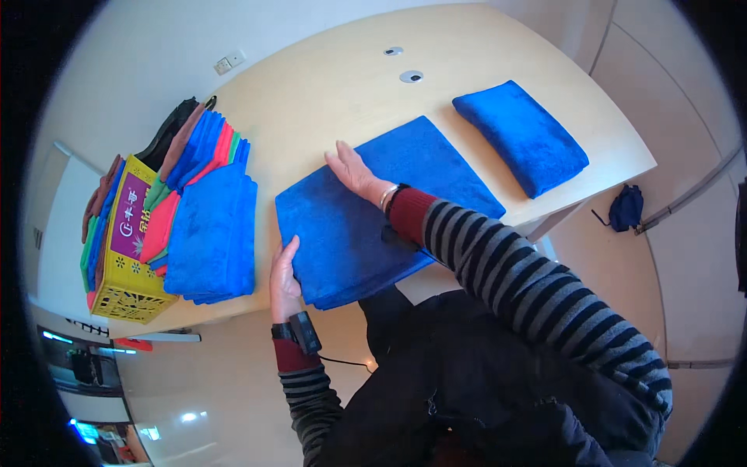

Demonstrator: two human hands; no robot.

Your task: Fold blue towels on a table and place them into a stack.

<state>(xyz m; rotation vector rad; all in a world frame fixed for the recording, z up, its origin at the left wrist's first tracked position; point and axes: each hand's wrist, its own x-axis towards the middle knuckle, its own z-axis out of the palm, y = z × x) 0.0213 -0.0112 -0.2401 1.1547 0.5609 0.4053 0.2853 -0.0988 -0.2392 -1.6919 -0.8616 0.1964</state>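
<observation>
A flat, folded stack of blue towels (389, 202) lies in front of me near the table's front edge. My left hand (285, 279) stands along its left edge, thumb up against the cloth and fingers stretched out, partly hidden. On top of the stack, near its far left side, my right hand (354, 170) rests with straight fingers and the thumb apart. Neither hand grips anything. To the right sits a thicker folded blue towel (521, 140), apart from the stack.
At the left, a yellow plastic basket (132, 300) holds several upright towels in red, green, brown and blue. A pile of folded blue towels (210, 237) leans beside it. The pale wooden table (311, 86) has two cable grommets (411, 77). A dark blue bag (625, 208) is beyond the right edge.
</observation>
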